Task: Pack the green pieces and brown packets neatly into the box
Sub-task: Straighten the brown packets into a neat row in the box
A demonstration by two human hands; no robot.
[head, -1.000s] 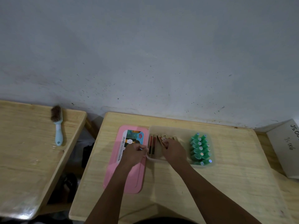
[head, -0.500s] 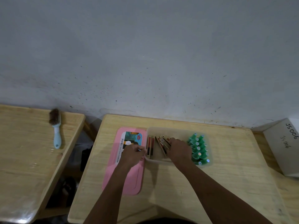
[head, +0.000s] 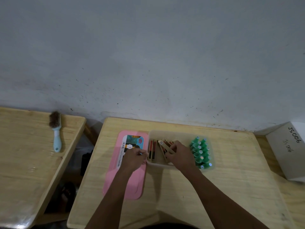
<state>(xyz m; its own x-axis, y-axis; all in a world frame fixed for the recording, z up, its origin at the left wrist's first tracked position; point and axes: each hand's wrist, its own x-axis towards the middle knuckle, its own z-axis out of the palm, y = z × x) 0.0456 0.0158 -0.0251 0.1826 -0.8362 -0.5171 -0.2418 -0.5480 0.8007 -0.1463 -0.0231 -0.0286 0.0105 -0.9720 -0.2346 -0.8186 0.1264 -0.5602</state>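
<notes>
A brush (head: 56, 129) lies far left; a pink lid (head: 125, 184) sits beside the box (head: 165, 134) (mid frame). Inside: green pieces (head: 200, 152) right, brown packets (head: 152, 150) left. The left hand (head: 134, 158) curls its fingers on the box edge; the right hand (head: 179, 156) grips leaning packets.

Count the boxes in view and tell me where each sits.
2. The clear box sits mid-table beside the pink lid; the white box marked JS006 lies at the right edge, partly cut off.

a grey speckled wall (head: 148, 55) stands behind two pale wooden tables (head: 231, 187), a dark gap between them.
</notes>
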